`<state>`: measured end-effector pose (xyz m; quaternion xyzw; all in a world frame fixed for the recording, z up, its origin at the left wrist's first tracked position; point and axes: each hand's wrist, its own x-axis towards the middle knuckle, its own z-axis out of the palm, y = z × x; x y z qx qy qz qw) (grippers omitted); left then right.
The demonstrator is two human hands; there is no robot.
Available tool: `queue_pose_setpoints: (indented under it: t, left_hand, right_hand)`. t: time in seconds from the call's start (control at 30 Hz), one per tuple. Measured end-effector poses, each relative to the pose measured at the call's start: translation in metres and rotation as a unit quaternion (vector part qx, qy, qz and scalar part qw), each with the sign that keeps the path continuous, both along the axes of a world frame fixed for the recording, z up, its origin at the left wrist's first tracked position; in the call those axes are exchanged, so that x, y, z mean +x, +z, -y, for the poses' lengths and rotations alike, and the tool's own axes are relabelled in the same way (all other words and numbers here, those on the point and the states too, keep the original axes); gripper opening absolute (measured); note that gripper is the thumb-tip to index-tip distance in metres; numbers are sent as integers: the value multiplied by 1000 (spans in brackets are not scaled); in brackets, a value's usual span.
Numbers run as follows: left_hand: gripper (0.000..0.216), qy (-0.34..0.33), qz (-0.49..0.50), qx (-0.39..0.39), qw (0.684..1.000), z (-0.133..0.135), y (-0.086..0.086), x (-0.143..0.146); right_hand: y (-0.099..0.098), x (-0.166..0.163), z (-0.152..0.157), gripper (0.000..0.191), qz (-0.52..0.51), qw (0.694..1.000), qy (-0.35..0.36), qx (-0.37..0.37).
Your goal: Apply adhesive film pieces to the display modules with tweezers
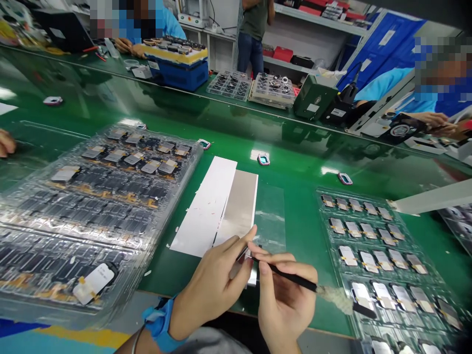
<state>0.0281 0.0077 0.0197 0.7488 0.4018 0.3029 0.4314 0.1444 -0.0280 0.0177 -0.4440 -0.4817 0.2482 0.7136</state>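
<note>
My left hand (217,275), with a blue band (160,317) at the wrist, pinches a small flat part (242,254) with a dark edge; the fingers hide most of it. In my right hand (287,295) is a slim black tool (295,279) with pale wrapping toward its rear end. Its thin tip meets the part at the left fingertips. Both hands are over the near edge of a grey-brown sheet (238,206). Beside that sheet lie a white sheet (206,206) with small scraps and a clear film (271,211).
Left stands a stack of clear trays (155,231) with small screen modules; one loose module (95,284) lies on top. At right, another clear tray (334,236) holds rows of silver-backed modules. Small pink-edged frames (263,159) dot the green table. Co-workers sit across; another person's hand (6,143) shows far left.
</note>
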Motion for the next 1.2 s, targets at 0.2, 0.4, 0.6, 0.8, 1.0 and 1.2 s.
queue_pose_setpoints:
  t: [0.2, 0.4, 0.6, 0.8, 1.0, 1.2]
  left_hand:
    - [56, -6, -3, -1, 1000, 1, 0, -2]
    - [55, -13, -6, -4, 1000, 3, -2, -4]
    - [54, -11, -5, -1, 1000, 3, -3, -3]
    - [55, -11, -7, 1, 1000, 2, -4, -2]
    - [56, -11, -10, -3, 1000, 2, -2, -3]
    - [57, -8, -21, 1, 1000, 2, -4, -3]
  right_hand:
    - [-6, -3, 0, 23, -9, 1000, 0, 0]
    - [-8, -4, -1, 23, -9, 1000, -11, 1]
    - [-7, -6, -2, 21, -6, 1000, -26, -3]
    - [-7, -6, -2, 21, -9, 999, -31, 2]
    - [-6, -6, -3, 23, -5, 1000, -22, 8]
    - [-7, -7, -1, 23, -7, 1000, -20, 11]
